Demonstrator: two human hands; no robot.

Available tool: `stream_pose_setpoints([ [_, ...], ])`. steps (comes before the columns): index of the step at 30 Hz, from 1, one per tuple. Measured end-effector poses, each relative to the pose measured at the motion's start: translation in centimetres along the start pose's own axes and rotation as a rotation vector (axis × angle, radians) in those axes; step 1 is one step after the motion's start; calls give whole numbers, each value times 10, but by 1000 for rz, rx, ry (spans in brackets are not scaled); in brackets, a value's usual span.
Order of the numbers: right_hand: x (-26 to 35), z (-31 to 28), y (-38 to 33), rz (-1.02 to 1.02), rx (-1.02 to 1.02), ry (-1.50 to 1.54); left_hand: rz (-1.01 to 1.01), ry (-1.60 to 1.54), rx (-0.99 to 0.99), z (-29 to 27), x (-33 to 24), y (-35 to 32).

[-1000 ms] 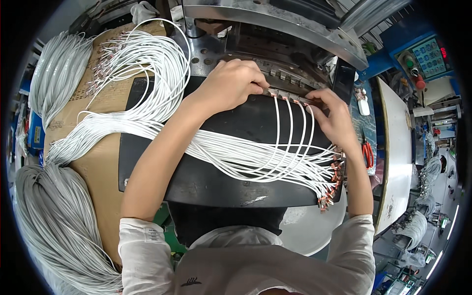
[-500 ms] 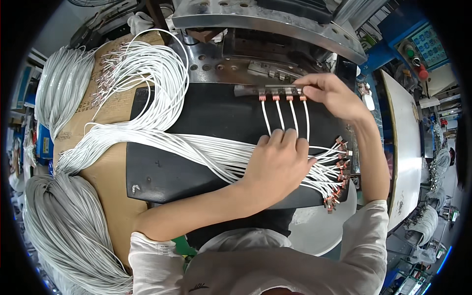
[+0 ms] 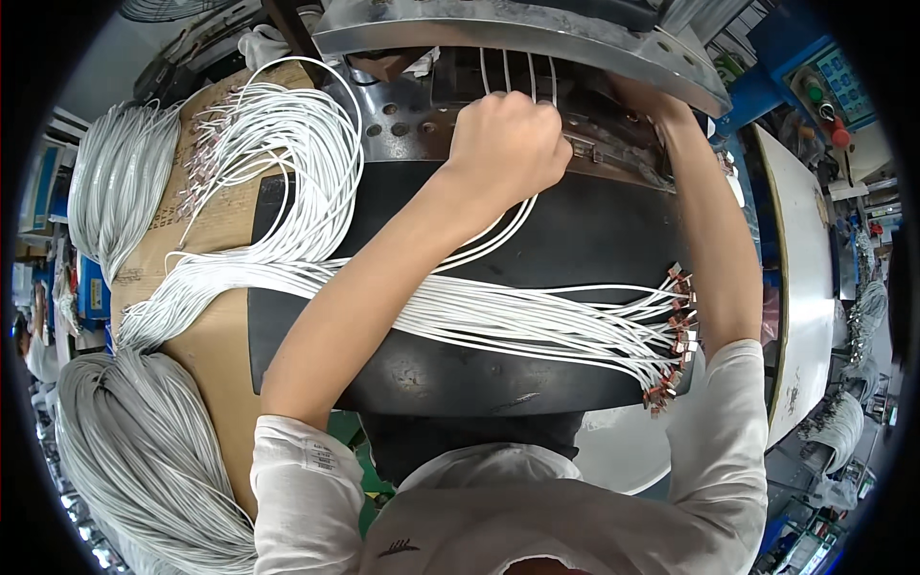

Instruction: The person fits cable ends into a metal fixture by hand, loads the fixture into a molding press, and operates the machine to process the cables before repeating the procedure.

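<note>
My left hand [image 3: 508,149] is closed round several white cables [image 3: 509,72] side by side, over the far edge of the black work surface [image 3: 613,225]. Their far ends run up under the steel beam [image 3: 422,34] of a machine, where their connectors are hidden. From my fist the cables curve back to a larger bundle of white cables [image 3: 498,305] lying across the black surface. Small reddish and metal connectors [image 3: 678,331] end that bundle on the right. My right hand [image 3: 637,96] reaches beneath the beam, its fingers hidden in shadow.
A perforated metal plate [image 3: 401,144] and a metal fixture [image 3: 594,151] lie below the beam. Coiled grey-white cables [image 3: 144,441] lie on cardboard [image 3: 206,335] at the left. A blue machine with a control panel [image 3: 834,81] and a white-topped table [image 3: 800,287] stand at the right.
Both hands have moved away from me toward the machine. The dark strip with the connectors, held by my right hand before, has gone under the beam out of sight, its cables following.
</note>
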State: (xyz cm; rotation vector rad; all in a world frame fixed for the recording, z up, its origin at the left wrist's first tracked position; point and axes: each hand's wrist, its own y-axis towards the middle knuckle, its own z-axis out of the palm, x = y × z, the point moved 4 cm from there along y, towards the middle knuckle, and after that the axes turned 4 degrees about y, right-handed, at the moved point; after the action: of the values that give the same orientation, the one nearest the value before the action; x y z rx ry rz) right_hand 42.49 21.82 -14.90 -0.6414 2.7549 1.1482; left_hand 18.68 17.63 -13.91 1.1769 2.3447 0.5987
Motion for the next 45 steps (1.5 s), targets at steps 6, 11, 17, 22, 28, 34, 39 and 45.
stream_pose_setpoints([
  [6, 27, -9, 8, -57, -102, -8, -105, 21, 145, 4, 6, 11],
  [11, 41, -15, 18, 410, 80, 606, -53, 76, 102, -1, 0, 9],
  [17, 169, -139, -23, 515, 491, 1064, -4, -295, -17, -83, -27, -66],
  [22, 302, -210, -175, 232, 1181, 2239, -290, -1923, 878, -109, -52, -258],
  [28, 376, -174, -343, 1946, 155, 2000, -1373, -1696, 238, -65, -37, -415],
  [34, 376, -152, -366, 1938, -484, 1881, -1551, -1461, -226, -44, -36, -427],
  [39, 376, -150, -357, 1906, -521, 1933, -1516, -1420, -171, -50, -32, -419],
  [45, 369, -141, -344, 1736, -449, 1984, -1490, -1306, -102, -53, -25, -414],
])
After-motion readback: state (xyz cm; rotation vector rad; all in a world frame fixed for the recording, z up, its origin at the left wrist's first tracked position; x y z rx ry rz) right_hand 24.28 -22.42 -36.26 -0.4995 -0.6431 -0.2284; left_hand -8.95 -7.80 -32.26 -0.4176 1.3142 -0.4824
